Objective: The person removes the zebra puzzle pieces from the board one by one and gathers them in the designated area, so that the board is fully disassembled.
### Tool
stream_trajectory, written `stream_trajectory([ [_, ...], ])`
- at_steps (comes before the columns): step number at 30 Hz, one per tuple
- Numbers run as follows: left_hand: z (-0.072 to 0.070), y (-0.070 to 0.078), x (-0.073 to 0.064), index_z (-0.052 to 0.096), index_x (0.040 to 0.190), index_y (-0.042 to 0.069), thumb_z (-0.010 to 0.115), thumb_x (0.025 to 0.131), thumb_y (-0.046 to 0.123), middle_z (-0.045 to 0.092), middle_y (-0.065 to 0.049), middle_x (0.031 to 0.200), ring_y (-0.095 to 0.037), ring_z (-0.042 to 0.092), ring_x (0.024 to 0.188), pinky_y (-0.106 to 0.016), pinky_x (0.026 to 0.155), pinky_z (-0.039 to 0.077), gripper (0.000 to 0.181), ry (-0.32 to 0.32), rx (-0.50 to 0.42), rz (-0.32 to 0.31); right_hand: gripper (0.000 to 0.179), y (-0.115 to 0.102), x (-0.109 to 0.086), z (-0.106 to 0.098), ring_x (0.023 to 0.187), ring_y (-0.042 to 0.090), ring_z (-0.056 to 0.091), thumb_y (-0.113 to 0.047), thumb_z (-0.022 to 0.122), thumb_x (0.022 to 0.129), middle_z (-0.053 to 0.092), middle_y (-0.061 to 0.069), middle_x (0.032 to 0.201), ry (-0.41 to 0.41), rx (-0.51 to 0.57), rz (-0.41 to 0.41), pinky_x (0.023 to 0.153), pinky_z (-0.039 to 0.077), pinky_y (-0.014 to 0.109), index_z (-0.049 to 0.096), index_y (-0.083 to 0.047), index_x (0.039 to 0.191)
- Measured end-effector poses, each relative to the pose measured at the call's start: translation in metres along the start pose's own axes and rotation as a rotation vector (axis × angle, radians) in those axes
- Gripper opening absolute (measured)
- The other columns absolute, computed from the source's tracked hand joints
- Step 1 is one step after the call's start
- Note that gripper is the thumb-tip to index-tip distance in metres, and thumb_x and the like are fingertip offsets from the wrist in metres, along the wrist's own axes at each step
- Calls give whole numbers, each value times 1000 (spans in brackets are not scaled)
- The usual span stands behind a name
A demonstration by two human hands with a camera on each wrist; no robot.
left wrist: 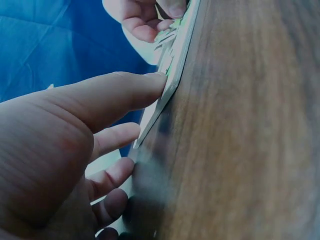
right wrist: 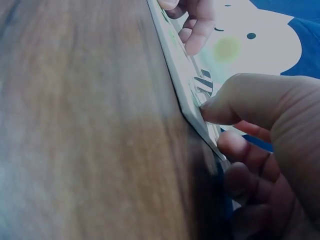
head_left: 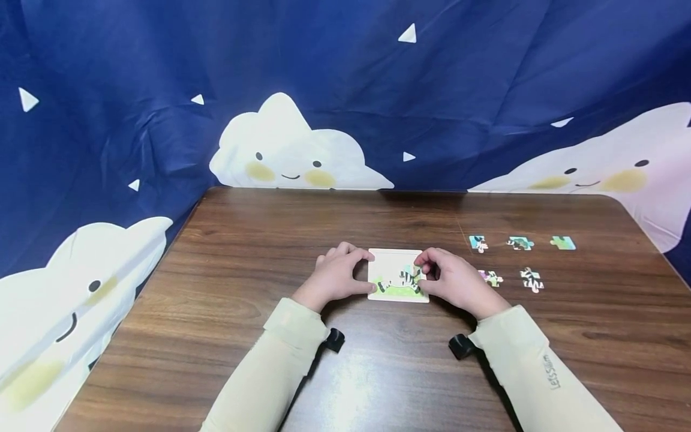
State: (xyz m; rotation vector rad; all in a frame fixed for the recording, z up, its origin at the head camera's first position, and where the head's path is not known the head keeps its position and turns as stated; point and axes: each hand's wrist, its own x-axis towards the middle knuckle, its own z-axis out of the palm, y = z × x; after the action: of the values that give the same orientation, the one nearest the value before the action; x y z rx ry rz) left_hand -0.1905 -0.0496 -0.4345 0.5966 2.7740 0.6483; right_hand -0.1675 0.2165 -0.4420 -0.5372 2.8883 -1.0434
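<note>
A shallow white rectangular puzzle tray (head_left: 384, 262) lies between two hands, partly filled with printed zebra pieces (head_left: 406, 276).
The left hand (head_left: 337, 275), thumb and forefinger spread wide, touches its left side; the right hand (head_left: 450, 277), half curled, touches the right, and whether it pinches a piece, one cannot tell. Rightward on the brown wood-grain table (head_left: 259, 252) lie five colourful loose jigsaw pieces (head_left: 521, 243), seen only from the head; the right wrist view shows closely a thumb on the tray.

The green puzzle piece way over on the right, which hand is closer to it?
The right hand, at the puzzle board's right edge, left of the green puzzle piece. The left hand is farther away, at the board's left edge.
</note>
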Motion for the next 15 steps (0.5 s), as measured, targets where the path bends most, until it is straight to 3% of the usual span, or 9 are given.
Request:
stream_trajectory([
  [8, 2, 1, 1, 59, 134, 29, 79, 81, 47, 50, -3, 128, -26, 47, 114, -47, 95, 33, 60, 0, -20, 9, 28, 3, -1, 1, 73, 13, 52, -5, 75, 77, 61, -2, 89, 3, 8, -67, 67, 43, 28, 66, -10, 104],
  [15, -4, 3, -2, 60, 133, 28, 80, 81, 46, 50, -2, 126, -25, 47, 113, -46, 93, 33, 59, 4, -15, -8, 29, 3, 2, 3, 71, 13, 52, -4, 75, 77, 61, -2, 89, 3, 22, -79, 65, 44, 27, 66, -11, 105],
])
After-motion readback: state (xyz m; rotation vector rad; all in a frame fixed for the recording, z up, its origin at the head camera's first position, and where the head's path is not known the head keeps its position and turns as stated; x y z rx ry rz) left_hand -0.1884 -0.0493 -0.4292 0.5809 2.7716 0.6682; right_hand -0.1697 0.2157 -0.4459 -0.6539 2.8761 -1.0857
